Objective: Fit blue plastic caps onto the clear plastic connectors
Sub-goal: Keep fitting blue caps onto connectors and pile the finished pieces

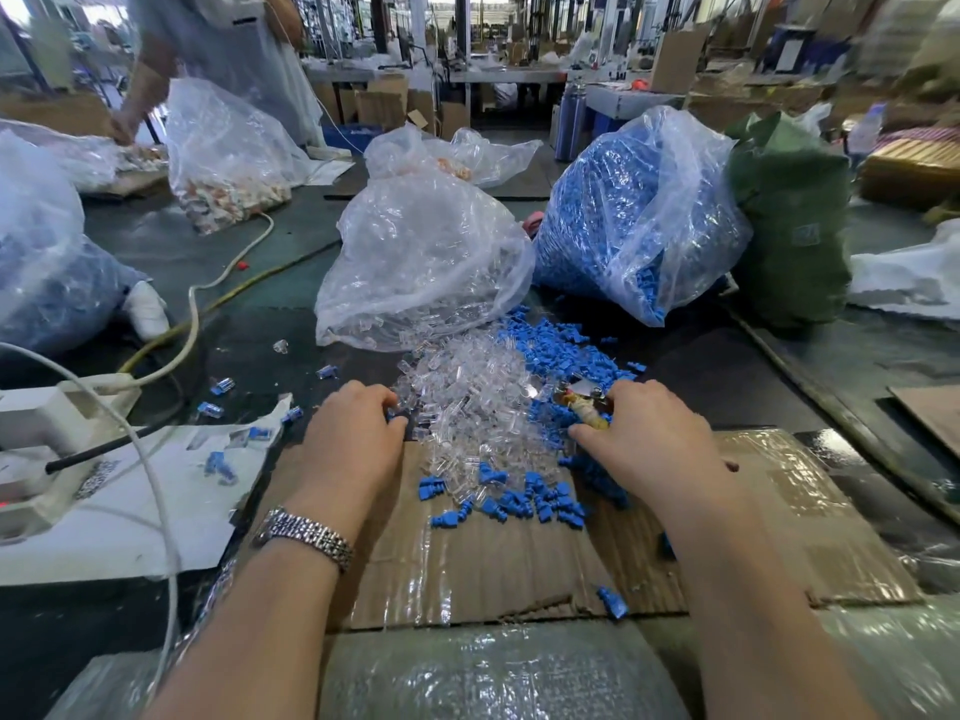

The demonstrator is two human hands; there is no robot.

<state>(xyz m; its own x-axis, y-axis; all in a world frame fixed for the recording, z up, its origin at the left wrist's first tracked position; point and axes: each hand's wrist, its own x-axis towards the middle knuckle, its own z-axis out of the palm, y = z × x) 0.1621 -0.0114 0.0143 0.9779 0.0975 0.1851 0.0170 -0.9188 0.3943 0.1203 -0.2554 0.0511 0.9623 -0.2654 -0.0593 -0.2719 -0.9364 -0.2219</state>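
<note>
- The clear plastic connectors (467, 402) lie in a loose heap straight ahead of you, between your two hands, spilling out of the mouth of the clear bag (421, 262) onto the cardboard sheet (467, 569).
- The blue plastic caps (561, 356) run in a band along the right side of that heap, with a smaller scatter at its near edge; they come from the blue-filled bag (639, 210) further back on the right.
- Your left hand (358, 433) sits at the left edge of the clear heap, fingers curled in among the pieces; whether it already pinches one I cannot tell.
- Your right hand (649, 439) lies on the blue side, fingers curled around a small yellowish tool with a metal tip (582, 402).
- So the connectors are nearer your left hand and the caps nearer your right, and a pairing would most likely meet in the middle over the cardboard.
- The pieces lie every way, with no common long axis, so each would need turning before fitting.
- The connectors look small, glassy and hollow; the caps are matte blue and stubby.
</note>
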